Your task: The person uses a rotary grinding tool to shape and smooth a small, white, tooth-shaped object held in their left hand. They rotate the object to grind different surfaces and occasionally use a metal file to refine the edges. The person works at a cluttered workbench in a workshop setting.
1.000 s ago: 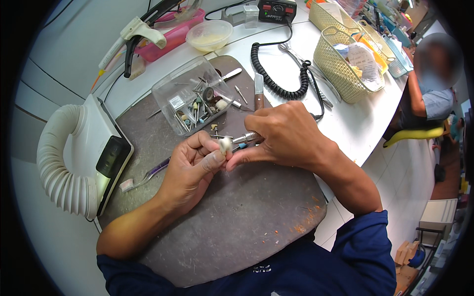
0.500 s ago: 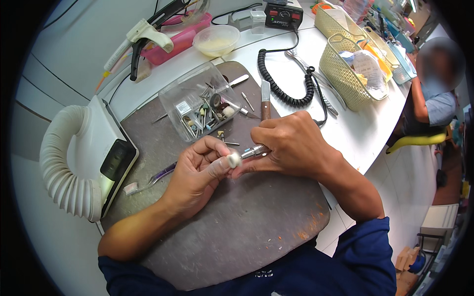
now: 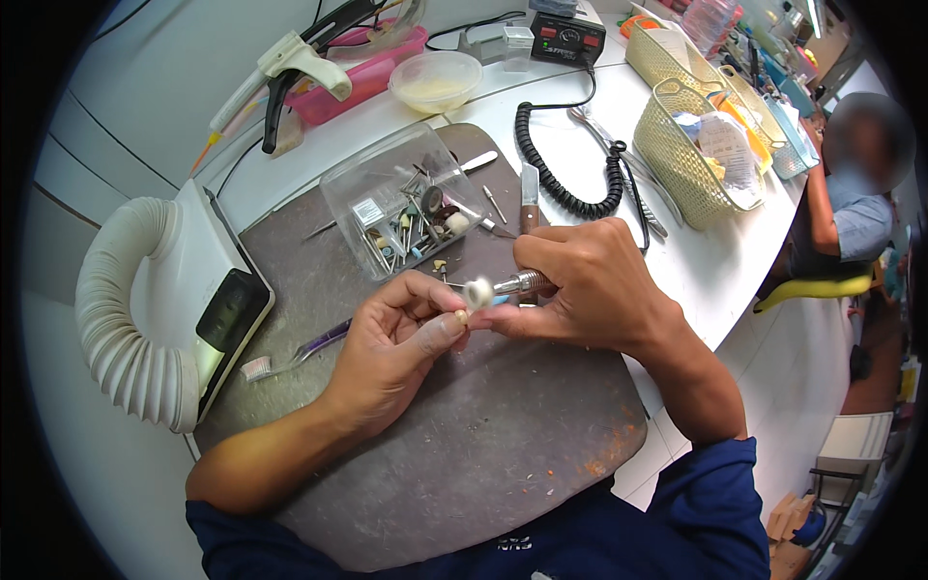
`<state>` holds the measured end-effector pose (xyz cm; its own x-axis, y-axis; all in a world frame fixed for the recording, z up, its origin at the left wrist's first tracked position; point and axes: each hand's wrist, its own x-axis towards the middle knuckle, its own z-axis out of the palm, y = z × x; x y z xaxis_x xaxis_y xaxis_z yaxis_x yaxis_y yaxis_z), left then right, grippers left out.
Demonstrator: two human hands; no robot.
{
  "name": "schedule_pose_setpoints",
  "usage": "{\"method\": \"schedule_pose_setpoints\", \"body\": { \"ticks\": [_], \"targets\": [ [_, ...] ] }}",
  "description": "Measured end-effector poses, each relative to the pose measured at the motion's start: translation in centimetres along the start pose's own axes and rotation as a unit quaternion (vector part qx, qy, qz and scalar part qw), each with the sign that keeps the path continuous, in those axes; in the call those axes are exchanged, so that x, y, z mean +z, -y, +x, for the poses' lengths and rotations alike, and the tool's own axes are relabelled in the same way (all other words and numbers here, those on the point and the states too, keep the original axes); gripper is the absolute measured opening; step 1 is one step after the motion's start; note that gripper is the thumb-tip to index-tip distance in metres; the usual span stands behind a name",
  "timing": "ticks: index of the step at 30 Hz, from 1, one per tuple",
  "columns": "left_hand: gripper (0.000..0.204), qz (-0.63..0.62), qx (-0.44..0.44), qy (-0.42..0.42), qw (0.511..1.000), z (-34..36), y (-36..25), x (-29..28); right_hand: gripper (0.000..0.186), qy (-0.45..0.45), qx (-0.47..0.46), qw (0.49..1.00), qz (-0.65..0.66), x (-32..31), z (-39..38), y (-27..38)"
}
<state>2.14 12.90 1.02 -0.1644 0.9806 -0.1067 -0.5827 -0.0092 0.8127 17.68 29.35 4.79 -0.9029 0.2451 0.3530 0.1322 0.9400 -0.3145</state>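
Note:
My right hand (image 3: 601,288) is wrapped round a silver rotary handpiece (image 3: 523,282) that points left. At its tip a white round buffing wheel (image 3: 478,293) looks blurred. Just below and left of the wheel, my left hand (image 3: 387,353) pinches a small cream-coloured piece (image 3: 461,316) between thumb and fingertips; its exact kind is too small to tell. The wheel appears close to the piece, and I cannot tell whether they touch. Beyond my hands lies a clear plastic box (image 3: 348,179) holding several small burs and polishing tips.
A grey board (image 3: 464,445) lies under my arms. On the left are a white machine with a ribbed hose (image 3: 111,319) and a toothbrush (image 3: 319,341). A knife (image 3: 529,198), coiled black cable (image 3: 551,179), control box (image 3: 570,39) and baskets (image 3: 677,159) stand beyond. A person sits at far right.
The buffing wheel has moved up and right from my left fingertips, so the small cream piece now shows. My right hand has shifted slightly right with the handpiece.

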Motion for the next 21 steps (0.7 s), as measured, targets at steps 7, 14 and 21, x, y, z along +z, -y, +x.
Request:
{"method": "schedule_pose_setpoints", "body": {
  "ticks": [7,14,21],
  "targets": [
    [0.016,0.068,0.034,-0.032,0.997,-0.23,0.17,0.6,0.057,-0.021,0.005,1.0,0.012,0.59,-0.35,-0.28],
    [0.02,0.063,0.003,-0.03,0.998,-0.36,-0.16,0.16,0.052,-0.031,-0.006,0.999,0.005,0.76,-0.35,-0.39],
    [0.022,0.036,-0.003,-0.04,0.999,-0.2,-0.38,0.46,0.056,-0.054,-0.016,0.998,-0.005,0.58,-0.16,-0.35]
  ]
}}
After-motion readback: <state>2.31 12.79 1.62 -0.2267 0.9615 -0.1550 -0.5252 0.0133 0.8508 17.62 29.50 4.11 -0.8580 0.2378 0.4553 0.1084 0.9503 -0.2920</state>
